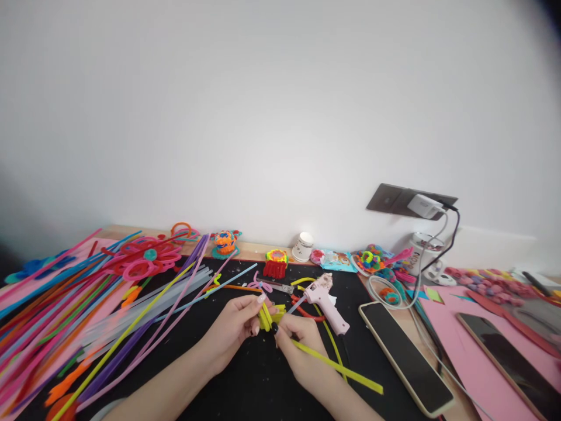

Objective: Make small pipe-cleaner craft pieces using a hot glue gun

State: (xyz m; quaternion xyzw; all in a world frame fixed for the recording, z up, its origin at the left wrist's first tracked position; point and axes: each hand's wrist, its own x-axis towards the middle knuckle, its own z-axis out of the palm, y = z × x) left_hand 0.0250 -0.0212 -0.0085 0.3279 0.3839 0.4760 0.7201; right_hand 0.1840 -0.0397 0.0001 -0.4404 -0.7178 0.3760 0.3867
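Observation:
Pinched between the fingertips of both hands is a bent bundle of yellow pipe cleaner [265, 318]. My left hand [234, 324] closes on its left side with thumb and forefinger. On the other side my right hand [302, 342] grips it, and a long yellow tail [346, 369] runs out past this hand to the lower right. A small black spot shows at the right thumb tip; I cannot tell what it is. Just behind the right hand lies a pale pink glue gun [326, 301], its nozzle pointing toward the fingers. The fingers partly hide the bundle.
Loose coloured pipe cleaners [87, 316] and clear glue sticks [144, 310] spread across the left. A black mat [245, 386] lies under the hands. Along the wall stand a paper cup [302, 247] and a red-yellow craft piece [276, 264]. A phone [405, 356] and charger cable [421, 327] are at right.

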